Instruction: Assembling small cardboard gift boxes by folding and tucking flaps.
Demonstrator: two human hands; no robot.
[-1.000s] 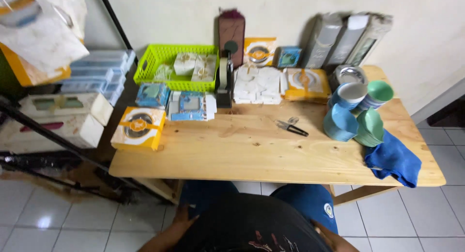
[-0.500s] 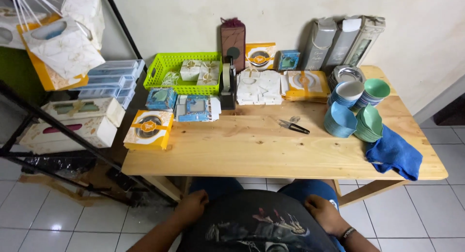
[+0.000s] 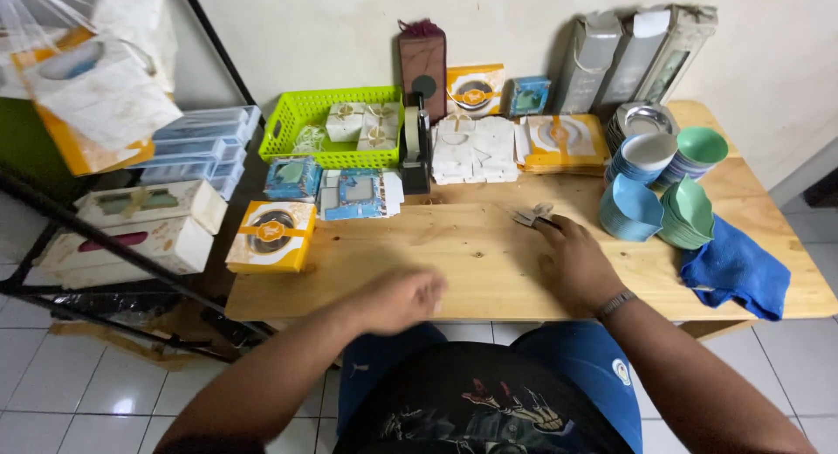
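My right hand lies palm down on the wooden table, fingers stretched forward. Its fingertips reach a small pair of metal scissors, whose near end is covered by the fingers. My left hand hovers over the table's front edge, blurred by motion, with the fingers loosely curled; nothing shows in it. A wristband sits on my right wrist.
A green basket of small boxes, a tape dispenser, flat white cartons and printed boxes line the back. An orange box sits left. Stacked blue and green bowls and a blue cloth are right. A rack with boxes stands left.
Both hands have come up from my lap onto the table. The right hand went forward to the scissors; the left is moving over the front edge. The view has come closer.
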